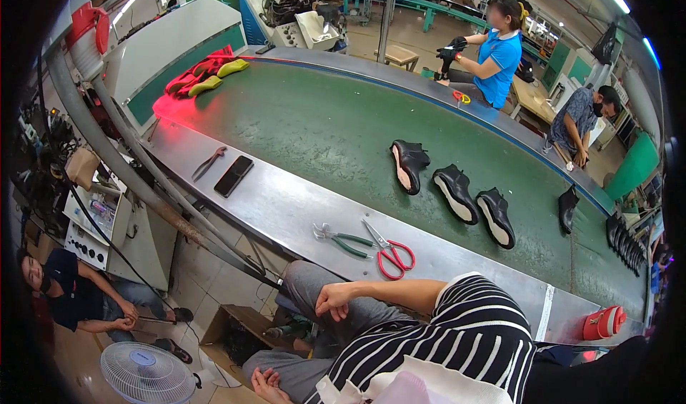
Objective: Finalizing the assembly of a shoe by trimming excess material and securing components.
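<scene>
My right hand (334, 301) rests over my grey-trousered knee, its fingers curled in with nothing seen in them. Lower down, my left hand (269, 387) lies palm up on my other leg, fingers loosely bent and apart, holding nothing. On the metal ledge nearest my right hand lie green-handled pliers (346, 242) and red-handled scissors (391, 250) with their blades spread. Further left on that ledge are a black phone (234, 176) and a pair of pincers (209, 163). Black shoe uppers with pale undersides, such as this shoe (456, 194), lie on the green belt (307, 125).
Red-lit shoe pieces with yellow-green lasts (207, 82) sit at the belt's far left end. A red jug (604, 323) stands on the ledge at right. Beside my legs are a cardboard box (221, 357) and a fan (146, 372). Several other people sit or stand around.
</scene>
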